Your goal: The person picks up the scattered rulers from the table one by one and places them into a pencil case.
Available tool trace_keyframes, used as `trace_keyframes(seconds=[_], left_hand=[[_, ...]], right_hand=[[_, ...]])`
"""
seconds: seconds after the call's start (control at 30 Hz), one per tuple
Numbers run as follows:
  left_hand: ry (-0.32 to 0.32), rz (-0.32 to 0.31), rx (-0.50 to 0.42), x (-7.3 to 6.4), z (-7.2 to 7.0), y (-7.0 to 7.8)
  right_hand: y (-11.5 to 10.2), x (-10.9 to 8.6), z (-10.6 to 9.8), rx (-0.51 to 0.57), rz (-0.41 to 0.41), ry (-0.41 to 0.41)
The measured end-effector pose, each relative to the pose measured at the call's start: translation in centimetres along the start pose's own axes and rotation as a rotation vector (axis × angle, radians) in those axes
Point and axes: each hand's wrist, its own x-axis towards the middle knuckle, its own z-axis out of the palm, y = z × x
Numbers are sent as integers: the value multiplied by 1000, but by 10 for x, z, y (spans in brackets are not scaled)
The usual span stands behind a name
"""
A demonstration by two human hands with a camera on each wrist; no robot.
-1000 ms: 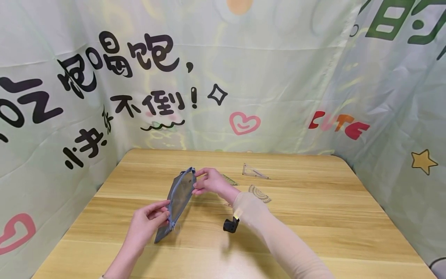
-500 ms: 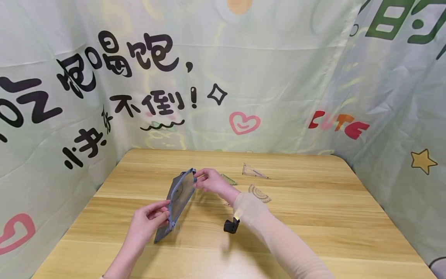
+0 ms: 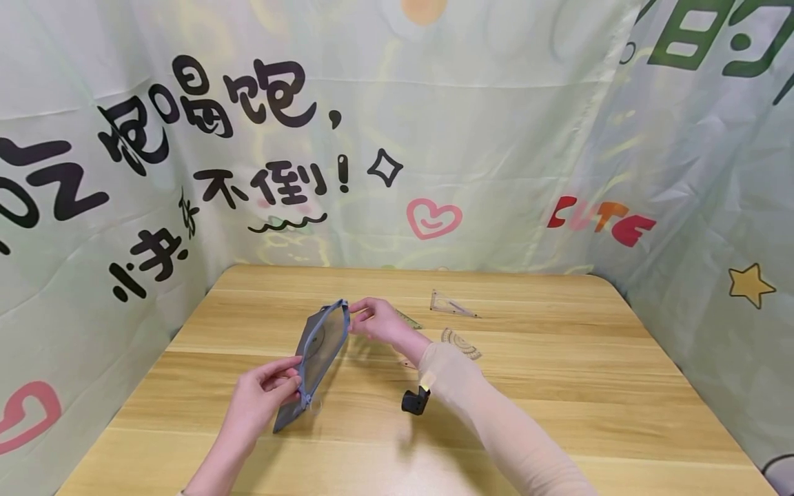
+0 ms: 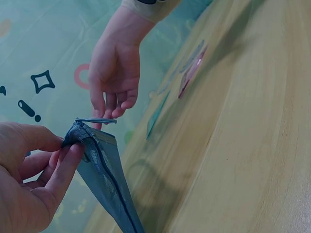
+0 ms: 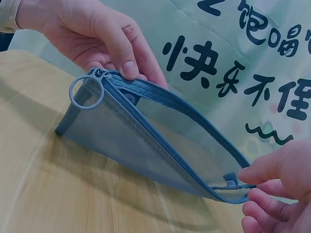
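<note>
Left hand (image 3: pixel 263 389): pinching, no question, thumb and fingers bent round one end of the pouch (image 3: pixel 325 344).
Right hand (image 3: pixel 384 322): right there at the opposite end, fingertips up against the rim; gripping or merely touching, impossible to tell.
Pouch: blue-edged, see-through mesh, slanting between both hands over the left-centre of the table (image 3: pixel 558 386); mouth gaping, unzipped; contact of its base with the wood unclear.
Zip ring (image 5: pixel 87 108): hanging against the mesh, just below the left-hand end of the zip.
Green piece (image 3: pixel 410 319): lying just beyond the right wrist, partly hidden.
Protractor (image 3: pixel 462 344): flat on the wood, near the right sleeve (image 3: pixel 496 417).
Set square (image 3: pixel 459 311): farther back, clear and triangular, apart from the protractor.
Wrist camera (image 3: pixel 414 401): black, jutting from the right cuff.
Backdrop (image 3: pixel 496 151): pale cloth, black lettering, pink heart (image 3: pixel 457 222), colourful "CUTE".
</note>
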Motion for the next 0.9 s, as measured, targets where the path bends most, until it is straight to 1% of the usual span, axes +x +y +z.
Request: trace_keyframes(seconds=[0.3, 0.5, 0.9], left_hand=[[-2, -2, 1, 0, 1, 0], [-2, 1, 2, 0, 1, 0], [-6, 1, 1, -1, 1, 0]], right_hand=[[0, -1, -4, -29, -24, 19], [3, 1, -8, -32, -24, 18], [5, -1, -13, -23, -22, 58]])
